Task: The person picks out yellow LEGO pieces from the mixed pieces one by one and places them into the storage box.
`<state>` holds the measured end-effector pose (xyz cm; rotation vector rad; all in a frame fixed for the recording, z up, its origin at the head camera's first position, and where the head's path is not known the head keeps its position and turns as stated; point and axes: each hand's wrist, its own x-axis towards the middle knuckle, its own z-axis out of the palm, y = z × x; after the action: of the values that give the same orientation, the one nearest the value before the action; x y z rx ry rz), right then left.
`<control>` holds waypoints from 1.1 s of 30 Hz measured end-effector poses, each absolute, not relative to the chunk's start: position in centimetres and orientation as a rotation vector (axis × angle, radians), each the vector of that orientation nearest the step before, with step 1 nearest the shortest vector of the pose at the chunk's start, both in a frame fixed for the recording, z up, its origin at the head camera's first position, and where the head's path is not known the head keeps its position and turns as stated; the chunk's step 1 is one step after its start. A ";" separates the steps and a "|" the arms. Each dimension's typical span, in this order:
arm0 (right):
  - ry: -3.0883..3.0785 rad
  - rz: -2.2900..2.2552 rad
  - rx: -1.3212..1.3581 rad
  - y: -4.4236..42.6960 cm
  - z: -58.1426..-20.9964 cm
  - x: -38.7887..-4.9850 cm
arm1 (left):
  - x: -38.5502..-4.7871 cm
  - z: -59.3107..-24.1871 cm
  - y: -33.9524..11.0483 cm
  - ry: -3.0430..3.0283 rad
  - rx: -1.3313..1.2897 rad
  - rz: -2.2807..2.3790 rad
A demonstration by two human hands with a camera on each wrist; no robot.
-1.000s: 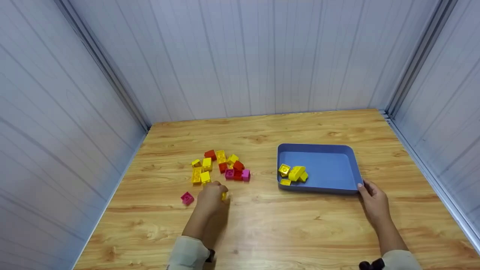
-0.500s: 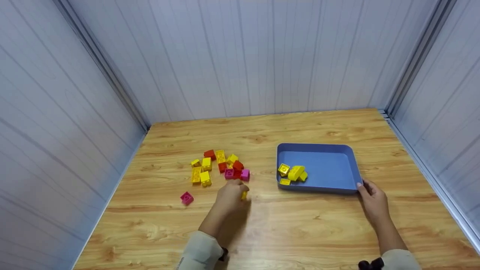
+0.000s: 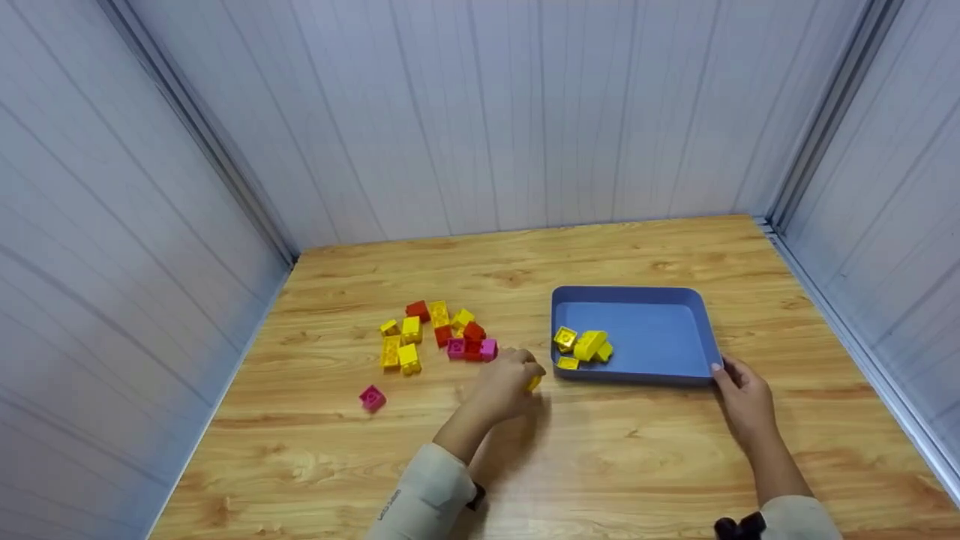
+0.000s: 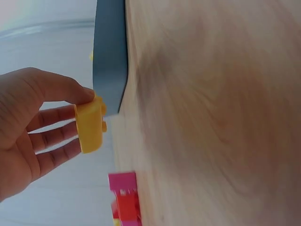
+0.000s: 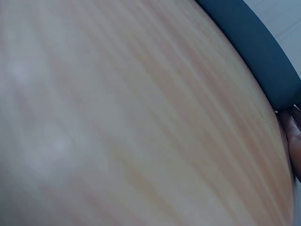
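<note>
My left hand (image 3: 506,386) pinches a yellow toy brick (image 4: 89,125) between thumb and fingers, just above the table and close to the near left corner of a blue tray (image 3: 652,330). In the left wrist view, studs show on one side of that brick. At the tray's near right corner my right hand (image 3: 748,405) grips the rim, thumb on top; its other fingers are mostly hidden. Several yellow bricks (image 3: 591,345) lie in the tray's left end. Only part of the right hand shows at the edge of the right wrist view.
Left of the tray lies a loose group of yellow bricks (image 3: 410,330), red bricks (image 3: 472,332) and pink bricks (image 3: 456,348). One pink brick (image 3: 372,398) sits apart, nearer the front. White panel walls (image 3: 465,112) enclose the wooden table (image 3: 600,465) at the back and sides.
My left hand has moved right with the yellow brick, from beside the brick group to near the tray's left corner. The right hand and tray have stayed in place.
</note>
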<state>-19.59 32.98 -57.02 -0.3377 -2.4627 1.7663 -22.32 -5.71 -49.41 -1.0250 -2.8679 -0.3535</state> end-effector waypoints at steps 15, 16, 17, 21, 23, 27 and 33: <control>-2.451 1.783 -0.343 32.9 -57.0 -19.7 | -25.2 -48.4 0.0 -2.747 -1.177 -0.270; -2.447 1.786 -0.352 32.9 -57.1 -19.7 | -25.6 -48.4 0.4 -2.746 -1.188 -0.267; -2.446 1.788 -0.358 32.9 -57.1 -19.6 | -25.9 -48.5 0.8 -2.746 -1.198 -0.259; -2.446 1.782 -0.364 32.9 -57.2 -19.6 | -27.1 -49.0 1.9 -2.779 -1.189 -0.225; -2.449 1.770 -0.364 32.9 -57.3 -19.6 | -27.5 -49.3 2.2 -2.804 -1.171 -0.203; -2.451 1.757 -0.357 32.9 -57.3 -19.5 | -27.9 -49.9 2.5 -2.822 -1.142 -0.195; -2.436 1.790 -0.350 32.8 -57.1 -19.5 | -27.9 -50.2 2.3 -2.805 -1.123 -0.272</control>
<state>-19.45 32.82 -57.12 -0.3500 -2.4356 1.7899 -27.90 2.33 -50.21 -1.1234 -2.8046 -0.2716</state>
